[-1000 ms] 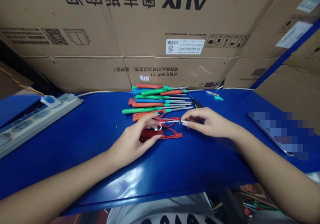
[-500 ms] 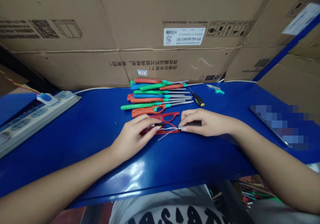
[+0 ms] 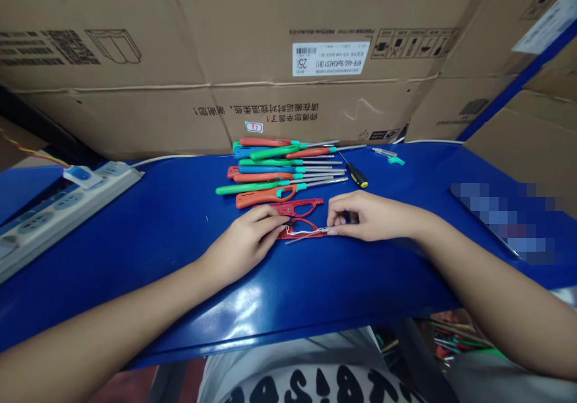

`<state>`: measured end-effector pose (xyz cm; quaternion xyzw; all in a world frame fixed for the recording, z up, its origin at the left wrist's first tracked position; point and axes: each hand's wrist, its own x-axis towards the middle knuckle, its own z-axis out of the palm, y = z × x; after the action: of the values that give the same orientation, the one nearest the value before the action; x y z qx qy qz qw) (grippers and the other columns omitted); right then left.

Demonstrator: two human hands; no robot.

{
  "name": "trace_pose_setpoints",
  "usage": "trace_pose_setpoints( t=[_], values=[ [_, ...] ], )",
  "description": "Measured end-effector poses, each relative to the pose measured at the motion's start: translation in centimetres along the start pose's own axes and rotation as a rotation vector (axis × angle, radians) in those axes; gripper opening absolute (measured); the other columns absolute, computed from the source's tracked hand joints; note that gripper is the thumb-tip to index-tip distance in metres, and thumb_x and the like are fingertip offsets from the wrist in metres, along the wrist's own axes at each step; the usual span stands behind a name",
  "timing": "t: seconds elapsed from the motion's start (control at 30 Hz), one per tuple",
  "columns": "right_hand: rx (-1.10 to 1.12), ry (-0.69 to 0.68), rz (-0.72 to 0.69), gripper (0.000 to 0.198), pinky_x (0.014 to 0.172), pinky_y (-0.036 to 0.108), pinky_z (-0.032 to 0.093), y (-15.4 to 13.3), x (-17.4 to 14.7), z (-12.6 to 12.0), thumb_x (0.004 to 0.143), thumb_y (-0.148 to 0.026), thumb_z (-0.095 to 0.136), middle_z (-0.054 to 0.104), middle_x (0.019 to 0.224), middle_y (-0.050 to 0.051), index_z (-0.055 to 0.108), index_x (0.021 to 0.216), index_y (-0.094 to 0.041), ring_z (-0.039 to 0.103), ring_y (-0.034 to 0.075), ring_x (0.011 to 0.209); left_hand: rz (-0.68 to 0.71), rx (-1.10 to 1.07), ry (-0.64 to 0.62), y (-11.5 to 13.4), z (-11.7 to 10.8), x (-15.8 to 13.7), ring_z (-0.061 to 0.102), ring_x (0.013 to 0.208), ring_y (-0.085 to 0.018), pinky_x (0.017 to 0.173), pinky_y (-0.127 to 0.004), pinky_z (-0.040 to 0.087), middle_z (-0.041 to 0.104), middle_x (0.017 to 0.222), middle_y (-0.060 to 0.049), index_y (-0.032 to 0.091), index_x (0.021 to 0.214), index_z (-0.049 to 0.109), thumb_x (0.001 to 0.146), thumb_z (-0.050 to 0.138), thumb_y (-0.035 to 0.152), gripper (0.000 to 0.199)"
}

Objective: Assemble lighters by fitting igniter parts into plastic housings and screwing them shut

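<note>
Two red lighter shell halves lie on the blue table, the upper half (image 3: 301, 207) behind the lower half (image 3: 288, 235). My left hand (image 3: 252, 238) is closed at the left end of the lower half, its fingertips over a small dark part that is mostly hidden. White wires (image 3: 301, 232) run from there across the shell's loop to my right hand (image 3: 360, 215). That hand pinches a small metal-looking piece at the wires' right end. A thin clear tube (image 3: 297, 239) slants down-left from the same spot, over the shell's lower edge.
Several stick lighters, one an orange lighter (image 3: 261, 197), lie stacked behind my hands. Right of them are a yellow-and-black screwdriver (image 3: 358, 176) and a teal part (image 3: 395, 160). A power strip (image 3: 72, 211) stands left, a blurred-out flat device (image 3: 505, 223) right. Cardboard (image 3: 252, 24) walls the back.
My left hand has lowered the black part toward the lower shell half. The white wires, straighter before, now sag and bend. My right hand stays almost in place, its fingers more curled.
</note>
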<state>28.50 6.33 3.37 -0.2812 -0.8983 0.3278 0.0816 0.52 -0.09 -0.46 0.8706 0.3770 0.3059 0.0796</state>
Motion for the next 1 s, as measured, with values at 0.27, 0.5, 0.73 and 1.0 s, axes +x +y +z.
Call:
trace_pose_setpoints(
  t=[0.27,0.5,0.73,1.0],
  values=[
    [-0.071,0.009,-0.033,0.015,0.073,0.027,0.048,-0.2,0.1,0.1,0.091,-0.031,0.07,0.07,0.085,0.004,0.073,0.084,-0.018,0.064,0.016,0.079,0.006,0.039,-0.018,0.3,-0.2,-0.1,0.069,0.088,-0.019,0.079,-0.032,0.061,0.07,0.095,-0.008,0.015,0.113,0.073,0.102,0.051,0.019,0.025],
    [-0.248,0.021,-0.09,0.018,0.07,0.026,0.045,-0.8,0.0,0.5,0.096,-0.023,0.061,0.069,0.084,0.004,0.072,0.083,-0.017,0.064,0.015,0.075,0.004,0.062,-0.051,0.5,-0.2,-0.4,0.068,0.083,-0.017,0.074,-0.029,0.059,0.069,0.092,-0.007,0.014,0.113,0.073,0.104,0.049,0.02,0.027],
    [-0.417,-0.018,-0.098,0.03,0.063,0.026,0.039,-1.7,-0.1,0.9,0.099,-0.023,0.054,0.062,0.075,0.004,0.069,0.074,-0.016,0.058,0.014,0.066,-0.009,0.08,-0.059,0.6,-0.1,-0.6,0.068,0.082,-0.017,0.074,-0.03,0.059,0.068,0.093,-0.008,0.014,0.114,0.072,0.104,0.047,0.021,0.028],
    [-0.537,-0.059,-0.012,0.03,0.063,0.03,0.035,-3.1,-0.3,1.4,0.1,-0.023,0.05,0.063,0.081,0.007,0.068,0.077,-0.015,0.057,0.016,0.068,0.001,0.083,-0.055,0.6,-0.1,-0.7,0.068,0.082,-0.018,0.074,-0.029,0.058,0.068,0.092,-0.008,0.011,0.114,0.073,0.104,0.049,0.02,0.027]
  ],
)
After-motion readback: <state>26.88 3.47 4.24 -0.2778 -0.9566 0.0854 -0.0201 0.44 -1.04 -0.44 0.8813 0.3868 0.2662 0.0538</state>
